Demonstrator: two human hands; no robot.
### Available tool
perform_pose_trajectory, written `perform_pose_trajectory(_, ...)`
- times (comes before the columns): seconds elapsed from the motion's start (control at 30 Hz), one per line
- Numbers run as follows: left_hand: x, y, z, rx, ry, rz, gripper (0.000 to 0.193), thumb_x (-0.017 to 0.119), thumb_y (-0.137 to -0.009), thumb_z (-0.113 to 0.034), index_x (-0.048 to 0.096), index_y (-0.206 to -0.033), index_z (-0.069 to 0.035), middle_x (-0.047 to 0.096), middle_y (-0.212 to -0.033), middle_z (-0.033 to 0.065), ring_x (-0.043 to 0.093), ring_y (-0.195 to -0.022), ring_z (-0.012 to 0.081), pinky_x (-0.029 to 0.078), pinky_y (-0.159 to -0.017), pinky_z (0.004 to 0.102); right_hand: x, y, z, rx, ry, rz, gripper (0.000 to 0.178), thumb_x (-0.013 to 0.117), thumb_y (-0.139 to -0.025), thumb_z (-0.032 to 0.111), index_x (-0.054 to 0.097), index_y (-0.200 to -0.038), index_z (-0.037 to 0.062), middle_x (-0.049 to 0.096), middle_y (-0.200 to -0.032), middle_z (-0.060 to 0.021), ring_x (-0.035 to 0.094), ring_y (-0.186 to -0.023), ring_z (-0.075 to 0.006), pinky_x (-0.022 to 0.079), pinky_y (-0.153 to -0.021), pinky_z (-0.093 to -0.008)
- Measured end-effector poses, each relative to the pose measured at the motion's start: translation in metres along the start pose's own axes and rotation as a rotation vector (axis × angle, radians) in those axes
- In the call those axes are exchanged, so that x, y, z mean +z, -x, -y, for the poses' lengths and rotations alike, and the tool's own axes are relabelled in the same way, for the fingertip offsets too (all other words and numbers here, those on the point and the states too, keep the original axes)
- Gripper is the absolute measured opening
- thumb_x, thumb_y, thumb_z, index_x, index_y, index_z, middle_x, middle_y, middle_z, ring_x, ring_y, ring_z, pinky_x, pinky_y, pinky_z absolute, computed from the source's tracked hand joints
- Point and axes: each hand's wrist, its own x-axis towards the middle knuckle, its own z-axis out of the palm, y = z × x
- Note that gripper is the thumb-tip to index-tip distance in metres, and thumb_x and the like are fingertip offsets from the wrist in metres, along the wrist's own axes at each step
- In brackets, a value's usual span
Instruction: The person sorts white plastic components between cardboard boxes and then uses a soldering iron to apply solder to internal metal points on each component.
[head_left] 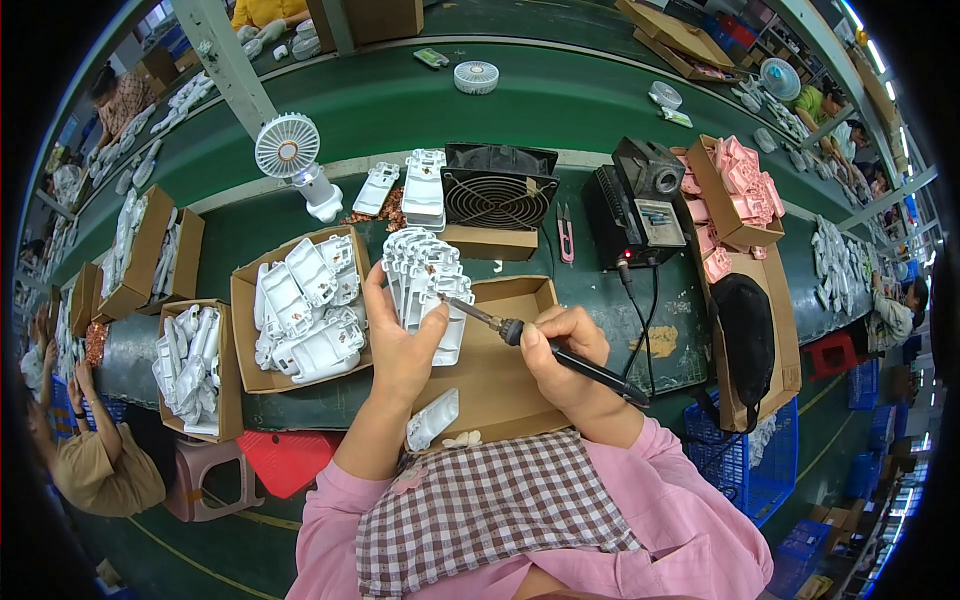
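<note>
My left hand [402, 350] is closed round a fanned stack of white plastic casings [425, 262], which have small copper-coloured parts on them. In my right hand [570, 358] is a soldering iron [580, 373] with a black handle. Its metal tip points left and meets the stack near my left thumb; whether it touches a casing I cannot tell. Below both hands lies an open cardboard box [510, 390]. One loose white casing [433, 418] rests at its near left corner, close to my left wrist.
Boxes of white casings [310, 310] stand at left. Behind are a small white fan [288, 147], a black square fan [500, 190] and pink-handled snips [566, 235]. A soldering station [625, 215] and a box of pink casings [740, 190] are at right. Other people sit along the green conveyor [380, 95].
</note>
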Motion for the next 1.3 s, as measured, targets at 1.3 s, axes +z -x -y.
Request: perform_pose_trajectory(1.3, 0.003, 0.009, -0.006, -0.159, 0.056, -0.005, 0.051, 0.051, -0.089, -0.008, 0.027, -0.133, -0.007, 0.056, -0.093, 0.0077, 0.056, -0.062, 0.0116, 0.046, -0.042, 0.0234, -0.004, 0.002, -0.002, 0.004, -0.064, -0.018, 0.016, 0.065, -0.08, 0.001, 0.049, -0.079, 0.0026, 0.059, -0.064, -0.0071, 0.05, -0.05, -0.008, 0.038, -0.045, -0.0226)
